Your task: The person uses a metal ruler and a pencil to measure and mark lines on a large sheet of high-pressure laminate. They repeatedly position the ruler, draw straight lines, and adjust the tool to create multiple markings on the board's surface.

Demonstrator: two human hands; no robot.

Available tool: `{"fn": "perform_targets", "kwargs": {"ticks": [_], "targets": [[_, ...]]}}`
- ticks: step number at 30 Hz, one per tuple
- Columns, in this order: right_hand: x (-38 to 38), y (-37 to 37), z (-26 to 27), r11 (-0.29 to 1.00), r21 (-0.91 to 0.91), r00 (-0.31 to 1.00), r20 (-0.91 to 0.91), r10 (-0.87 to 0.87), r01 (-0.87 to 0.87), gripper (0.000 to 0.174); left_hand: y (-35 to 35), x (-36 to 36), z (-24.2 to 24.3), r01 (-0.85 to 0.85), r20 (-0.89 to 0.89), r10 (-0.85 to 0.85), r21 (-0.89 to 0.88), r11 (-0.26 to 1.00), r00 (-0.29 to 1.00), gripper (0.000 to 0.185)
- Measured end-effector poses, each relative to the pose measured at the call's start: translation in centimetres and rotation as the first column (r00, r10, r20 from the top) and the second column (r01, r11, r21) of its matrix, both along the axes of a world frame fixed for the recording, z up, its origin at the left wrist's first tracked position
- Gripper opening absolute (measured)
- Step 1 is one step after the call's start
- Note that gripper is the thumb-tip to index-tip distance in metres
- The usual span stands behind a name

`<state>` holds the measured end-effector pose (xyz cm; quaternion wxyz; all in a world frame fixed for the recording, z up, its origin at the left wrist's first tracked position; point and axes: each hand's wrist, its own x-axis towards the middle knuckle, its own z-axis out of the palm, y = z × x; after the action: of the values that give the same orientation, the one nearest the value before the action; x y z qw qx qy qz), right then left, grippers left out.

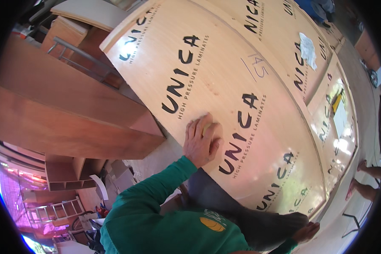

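Note:
Before me lies a large pale laminate-faced panel, printed with the maker's name Unica and bearing a handwritten mark. My left hand rests palm down near the panel's left edge, fingers bent. A pale tan patch shows by its fingers; whether it is a held thing or a reflection cannot be told. My right hand is low at the right, just past the panel's near corner, fingers curled. Its palm is hidden, so I cannot tell whether it holds anything.
More printed panels adjoin on the right, bearing crumpled white paper or cloth and a yellow-handled tool. A brown wooden cabinet stands left, near a metal ladder. Another person's feet and a blue-clad person are at the right.

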<state>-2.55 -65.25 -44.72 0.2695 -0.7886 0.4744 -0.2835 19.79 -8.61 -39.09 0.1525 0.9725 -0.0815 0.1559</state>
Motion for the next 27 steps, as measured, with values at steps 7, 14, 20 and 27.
{"fn": "perform_targets", "kwargs": {"ticks": [7,14,20,27], "targets": [[-0.2,0.4,-1.4,0.996,-0.061,0.989,-0.143,0.049,-0.058,0.042,-0.7,-0.1,0.2,-0.017,-0.078,0.023,0.076,0.997,0.997,0.055],[-0.1,-1.3,-2.9,0.992,0.113,0.983,-0.169,0.072,-0.053,0.039,-1.3,0.3,-0.1,-0.031,-0.134,0.05,0.14,0.99,0.99,0.058],[0.6,-2.0,-1.6,0.979,0.148,0.981,-0.118,0.155,-0.137,0.042,-1.6,0.1,-0.8,-0.01,-0.166,0.039,0.173,0.985,0.985,0.057],[3.0,-5.1,-4.2,0.977,0.079,0.967,-0.144,0.209,-0.199,0.033,-2.0,-0.2,-1.0,-0.012,-0.263,0.106,0.335,0.942,0.959,0.059]]}}
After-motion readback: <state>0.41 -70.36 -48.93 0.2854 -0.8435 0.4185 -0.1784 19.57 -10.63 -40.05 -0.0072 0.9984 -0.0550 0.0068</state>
